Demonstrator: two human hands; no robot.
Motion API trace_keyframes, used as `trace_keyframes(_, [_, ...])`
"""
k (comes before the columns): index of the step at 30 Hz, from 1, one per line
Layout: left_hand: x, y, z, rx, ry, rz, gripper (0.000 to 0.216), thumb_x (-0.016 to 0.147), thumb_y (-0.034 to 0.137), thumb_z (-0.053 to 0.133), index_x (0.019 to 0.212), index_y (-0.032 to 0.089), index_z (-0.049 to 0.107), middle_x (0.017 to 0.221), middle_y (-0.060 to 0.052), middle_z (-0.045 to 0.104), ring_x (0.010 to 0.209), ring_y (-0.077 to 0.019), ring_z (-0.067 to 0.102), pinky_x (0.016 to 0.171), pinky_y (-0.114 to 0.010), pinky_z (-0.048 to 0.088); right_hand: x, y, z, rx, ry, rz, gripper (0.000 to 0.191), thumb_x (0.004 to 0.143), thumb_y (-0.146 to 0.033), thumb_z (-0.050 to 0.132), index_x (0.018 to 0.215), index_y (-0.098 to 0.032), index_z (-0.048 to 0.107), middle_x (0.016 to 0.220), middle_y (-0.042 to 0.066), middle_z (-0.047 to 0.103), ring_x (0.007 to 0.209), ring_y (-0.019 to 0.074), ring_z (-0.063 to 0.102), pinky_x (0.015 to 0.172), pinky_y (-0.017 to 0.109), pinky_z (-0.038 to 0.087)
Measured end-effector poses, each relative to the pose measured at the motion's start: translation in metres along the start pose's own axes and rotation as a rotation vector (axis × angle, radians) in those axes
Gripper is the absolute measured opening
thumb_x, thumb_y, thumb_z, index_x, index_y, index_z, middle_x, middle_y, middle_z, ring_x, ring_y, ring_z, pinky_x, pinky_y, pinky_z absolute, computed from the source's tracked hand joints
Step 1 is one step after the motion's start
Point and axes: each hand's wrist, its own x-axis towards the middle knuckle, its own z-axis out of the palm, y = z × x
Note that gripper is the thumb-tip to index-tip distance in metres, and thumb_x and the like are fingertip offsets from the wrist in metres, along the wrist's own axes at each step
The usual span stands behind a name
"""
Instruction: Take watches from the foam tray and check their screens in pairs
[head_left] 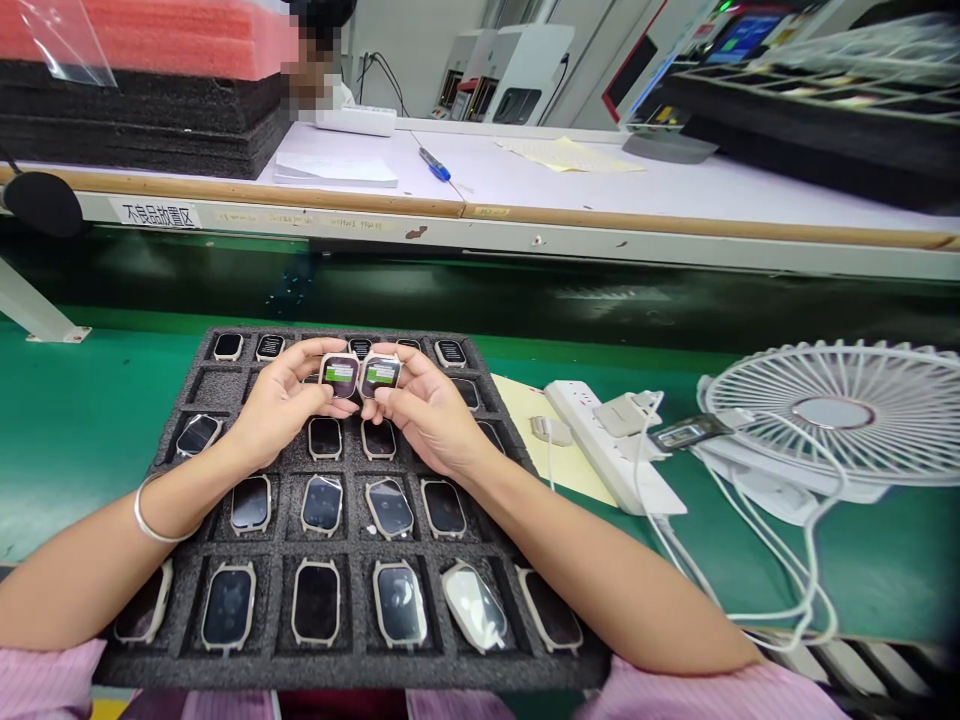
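Note:
A black foam tray (pixel 191 392) lies on the green bench in front of me, its pockets holding several smartwatch bodies with dark screens. My left hand (pixel 281 405) grips one watch body (pixel 340 375) whose screen is lit with a green bar. My right hand (pixel 424 410) grips a second lit watch body (pixel 381 373). Both watches are held side by side above the tray's far rows, screens facing me. A silver bangle (pixel 150 520) sits on my left wrist.
A white power strip (pixel 600 450) with plugs and white cables lies right of the tray, on a yellow sheet (pixel 525 410). A white desk fan (pixel 832 415) lies at the right. Beyond the green belt is a white bench with papers, a blue pen (pixel 435 165), foam stacks and a seated person (pixel 319 60).

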Motion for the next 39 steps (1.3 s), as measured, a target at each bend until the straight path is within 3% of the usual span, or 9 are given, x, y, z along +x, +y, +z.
trace_keyframes(8, [0.0, 0.0, 0.001, 0.007, -0.005, -0.028, 0.041, 0.075, 0.018, 0.071, 0.115, 0.017, 0.059, 0.108, -0.004, 0.07, 0.066, -0.0173, 0.076, 0.066, -0.027, 0.067, 0.002, 0.001, -0.001, -0.02, 0.045, 0.011, 0.043, 0.075, -0.033, 0.082, 0.109, -0.022, 0.056, 0.086, -0.004, 0.061, 0.056, 0.0078, 0.058, 0.051, 0.022, 0.042])
trace_keyframes(26, [0.007, 0.004, -0.003, -0.036, 0.02, -0.044, 0.045, 0.067, 0.016, 0.066, 0.111, 0.017, 0.062, 0.095, -0.002, 0.073, 0.066, -0.0176, 0.076, 0.067, -0.027, 0.066, 0.01, 0.0, 0.001, -0.002, 0.033, -0.007, 0.047, 0.069, -0.024, 0.078, 0.11, -0.023, 0.056, 0.084, -0.004, 0.064, 0.06, 0.0106, 0.061, 0.057, 0.024, 0.046])
trace_keyframes(32, [0.02, 0.049, 0.0, -0.001, -0.012, 0.037, 0.05, 0.063, 0.015, 0.064, 0.113, 0.015, 0.061, 0.086, -0.001, 0.073, 0.063, -0.0175, 0.075, 0.064, -0.027, 0.064, 0.029, -0.042, 0.005, 0.066, -0.082, -0.025, 0.038, 0.08, -0.039, 0.07, 0.111, -0.02, 0.057, 0.086, 0.002, 0.07, 0.059, 0.0149, 0.065, 0.057, 0.027, 0.049])
trace_keyframes(39, [0.04, 0.118, 0.018, 0.12, -0.067, 0.375, 0.059, 0.065, 0.008, 0.067, 0.123, 0.017, 0.059, 0.089, 0.0, 0.071, 0.069, -0.0132, 0.073, 0.072, -0.025, 0.062, 0.058, -0.119, 0.024, -0.069, -0.186, -0.295, 0.024, 0.092, -0.029, 0.058, 0.115, -0.023, 0.055, 0.09, 0.001, 0.071, 0.06, 0.0136, 0.064, 0.056, 0.027, 0.05])
